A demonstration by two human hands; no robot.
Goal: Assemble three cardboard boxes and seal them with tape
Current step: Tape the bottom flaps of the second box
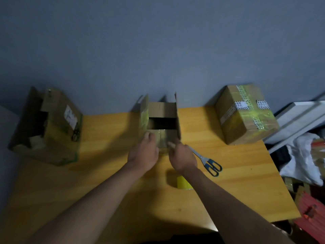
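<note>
A small cardboard box [161, 110] stands at the middle back of the wooden table [105, 173], its top flaps up and its inside dark. My left hand [144, 152] lies flat against the box's near face, thumb up on the taped front. My right hand [182, 156] is beside it at the box's lower right corner, fingers curled; blur hides whether they pinch anything. A yellow tape roll [182, 183] stands on the table under my right wrist. Grey-handled scissors [208, 161] lie just right of my right hand.
A sealed box [246, 115] wrapped in yellowish tape sits at the back right. A larger open box [51, 127] lies tilted at the table's left edge. White boards, bags and red items pile up off the right side. A grey wall stands behind.
</note>
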